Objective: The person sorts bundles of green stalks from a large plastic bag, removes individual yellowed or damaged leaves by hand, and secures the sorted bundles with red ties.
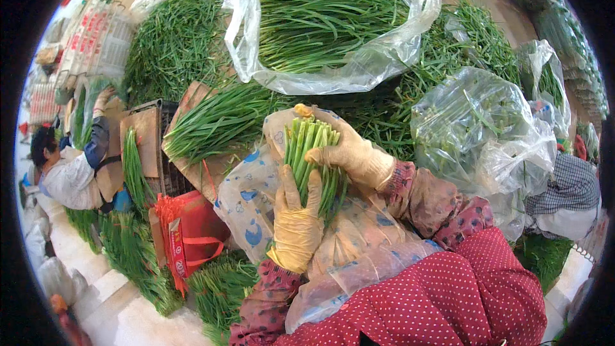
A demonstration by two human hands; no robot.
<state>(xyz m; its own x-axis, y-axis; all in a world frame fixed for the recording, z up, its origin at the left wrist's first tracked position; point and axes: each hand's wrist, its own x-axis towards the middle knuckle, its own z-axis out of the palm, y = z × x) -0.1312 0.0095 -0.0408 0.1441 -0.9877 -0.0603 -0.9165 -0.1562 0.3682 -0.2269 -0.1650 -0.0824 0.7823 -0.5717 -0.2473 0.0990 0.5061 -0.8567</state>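
Note:
Both my hands wear stained work gloves and hold one bundle of green leafy stalks (307, 146), perhaps garlic chives, above my lap. My left hand (298, 221) supports it from below, fingers pointing up along the stems. Around the right side of the bundle curls my right hand (348, 154), thumb across the stalks near their cut ends. The leaves trail down behind my left hand, partly hidden. Beneath lies a plastic apron (252, 226) with blue patterns. A loose pile of the same greens (226, 117) rests on a board (187, 146) just beyond.
A large open plastic bag of greens (331, 19) stands ahead. Loose green heaps (175, 38) lie beside it. A clear bag (466, 125) sits at right. At left are a red bag (194, 221), tied bundles (134, 250) and a co-worker (72, 173). Another person (564, 192) is at right.

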